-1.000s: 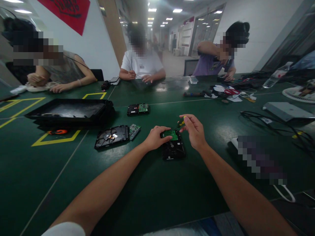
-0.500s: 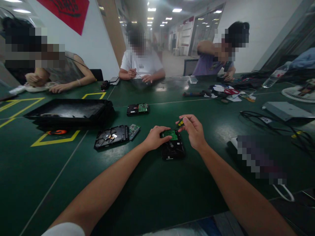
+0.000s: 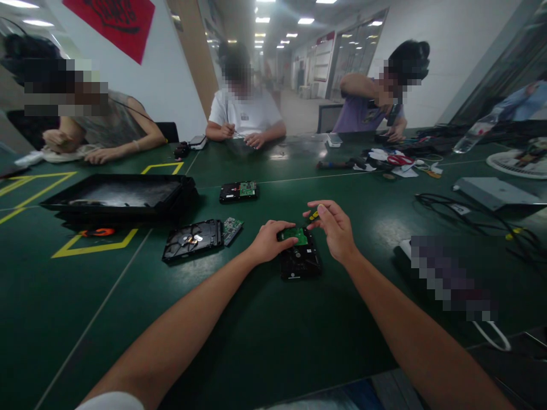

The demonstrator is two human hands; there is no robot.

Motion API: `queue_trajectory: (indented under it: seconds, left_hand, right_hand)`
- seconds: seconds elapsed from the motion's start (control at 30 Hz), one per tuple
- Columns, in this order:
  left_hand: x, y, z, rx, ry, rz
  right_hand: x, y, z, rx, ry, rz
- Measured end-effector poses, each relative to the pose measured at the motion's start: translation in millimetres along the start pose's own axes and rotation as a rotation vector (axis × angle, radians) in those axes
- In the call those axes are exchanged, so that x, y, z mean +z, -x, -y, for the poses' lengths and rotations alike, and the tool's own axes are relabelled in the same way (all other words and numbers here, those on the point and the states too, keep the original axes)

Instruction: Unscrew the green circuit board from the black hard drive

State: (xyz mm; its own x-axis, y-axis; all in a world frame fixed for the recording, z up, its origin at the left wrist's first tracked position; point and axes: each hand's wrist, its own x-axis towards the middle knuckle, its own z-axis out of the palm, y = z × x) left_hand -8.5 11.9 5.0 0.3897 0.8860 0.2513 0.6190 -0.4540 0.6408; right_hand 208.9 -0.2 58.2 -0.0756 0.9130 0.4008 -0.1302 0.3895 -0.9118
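A black hard drive (image 3: 299, 261) with a green circuit board (image 3: 296, 234) on top lies on the green table in front of me. My left hand (image 3: 268, 242) is curled against the drive's left side, fingers on the board's edge. My right hand (image 3: 334, 229) hovers over the drive's right side, fingers pinched round a small yellow-and-black screwdriver (image 3: 314, 215) whose tip points down toward the board.
An opened hard drive (image 3: 193, 240) with a loose board (image 3: 233, 228) lies to the left, another drive (image 3: 238, 191) farther back. A black tray (image 3: 122, 196) sits at left. Cables (image 3: 470, 213) and a grey box (image 3: 496, 192) are at right. Three people sit across the table.
My right hand has shifted slightly left and closer to the board with the screwdriver. My left hand has stayed on the drive.
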Motion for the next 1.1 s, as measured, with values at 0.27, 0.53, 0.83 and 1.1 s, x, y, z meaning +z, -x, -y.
queue_trajectory:
  seconds: [0.27,0.53,0.83,1.1]
  left_hand:
    - [0.1,-0.4,0.4,0.015,-0.011,-0.003]
    - [-0.1,-0.4,-1.6,-0.001,0.005,-0.006]
    - [-0.7,0.2,-1.4,0.01,0.0,-0.004]
    - [-0.4,-0.2,-0.4,0.025,-0.003,-0.013]
  right_hand:
    - [0.4,0.1,-3.7,0.013,-0.116,0.036]
    - [-2.2,0.0,-0.8,-0.053,0.093,-0.021]
    - [1.1,-0.5,-2.7,-0.006,-0.052,-0.002]
    - [0.0,1.0,1.7,-0.071,0.111,-0.035]
